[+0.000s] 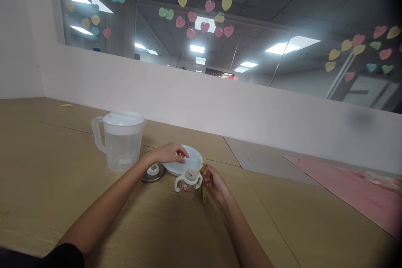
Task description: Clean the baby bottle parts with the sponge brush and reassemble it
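My left hand (171, 153) is above a pale blue plate (176, 168), fingers bent and drawn together. A thin, faint line seems to run from it towards my right hand (216, 184); what it is I cannot make out. The right fingers are curled at the plate's right edge, their grip partly hidden. Close beside them is a slim green handle (204, 194) with a bit of yellow above. Between my hands stands a clear, lidless baby cup (187, 188) with two white handles. Under my left wrist, a white ring-shaped part (153, 170) sits on a dark round disc (159, 174).
A translucent lidded pitcher (123, 144) stands left of the plate. On the right lies a pink cloth (342, 188), with a clear plastic packet (383, 181) on it. A white wall (176, 96) with a window above borders the brown tabletop (150, 234).
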Tool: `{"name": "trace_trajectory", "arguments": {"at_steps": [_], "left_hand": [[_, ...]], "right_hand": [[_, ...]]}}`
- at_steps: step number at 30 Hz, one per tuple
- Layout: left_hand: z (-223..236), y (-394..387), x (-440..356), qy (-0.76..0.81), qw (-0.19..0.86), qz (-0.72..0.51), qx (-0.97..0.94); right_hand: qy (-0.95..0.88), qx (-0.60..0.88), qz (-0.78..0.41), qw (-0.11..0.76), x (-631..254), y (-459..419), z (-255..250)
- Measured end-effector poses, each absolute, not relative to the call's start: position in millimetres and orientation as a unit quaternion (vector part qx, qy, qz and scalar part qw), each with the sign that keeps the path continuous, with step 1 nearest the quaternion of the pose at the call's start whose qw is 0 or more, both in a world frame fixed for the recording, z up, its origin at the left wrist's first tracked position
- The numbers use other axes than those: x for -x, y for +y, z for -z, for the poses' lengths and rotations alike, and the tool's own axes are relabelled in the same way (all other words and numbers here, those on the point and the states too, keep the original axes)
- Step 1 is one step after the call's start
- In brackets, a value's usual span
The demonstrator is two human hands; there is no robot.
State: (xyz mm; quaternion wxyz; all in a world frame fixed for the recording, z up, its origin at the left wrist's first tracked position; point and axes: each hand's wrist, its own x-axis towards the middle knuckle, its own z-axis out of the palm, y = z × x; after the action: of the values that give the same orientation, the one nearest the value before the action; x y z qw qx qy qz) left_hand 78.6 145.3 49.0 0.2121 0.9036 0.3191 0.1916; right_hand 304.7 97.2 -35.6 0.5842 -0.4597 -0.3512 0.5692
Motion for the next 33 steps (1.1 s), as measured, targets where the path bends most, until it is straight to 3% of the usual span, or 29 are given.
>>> {"name": "trace_trajectory", "arguments": {"at_steps": [6,17,20,23,27,30,33], "left_hand": [[-38,173,-48,0.553,0.087,-0.035,-0.828],[-37,165,-51,0.607,0.077,0.076,-0.787],[-60,147,-48,0.603,0.017,0.029,-0.797],[-85,118,-51,0.579,-0.038,-0.039,-0.814],[-99,75,-74,0.492,-0.075,-0.155,-0.853],[-89,52,-99,0.398,-0.061,-0.178,-0.898],[-78,44,-114,0.343,-0.059,-0.185,-0.919]], "right_hand": [[-0.322,0.460,-0.581,0.589,-302,95,32],[-0.331,0.507,-0.517,0.605,-303,96,33],[-0.382,0.537,-0.386,0.645,-299,92,31],[-0.467,0.540,-0.154,0.683,-292,79,26],[-0.645,0.445,0.100,0.614,-280,59,23],[-0.729,0.369,0.183,0.547,-271,54,25],[-0.732,0.372,0.194,0.537,-268,56,29]]}}
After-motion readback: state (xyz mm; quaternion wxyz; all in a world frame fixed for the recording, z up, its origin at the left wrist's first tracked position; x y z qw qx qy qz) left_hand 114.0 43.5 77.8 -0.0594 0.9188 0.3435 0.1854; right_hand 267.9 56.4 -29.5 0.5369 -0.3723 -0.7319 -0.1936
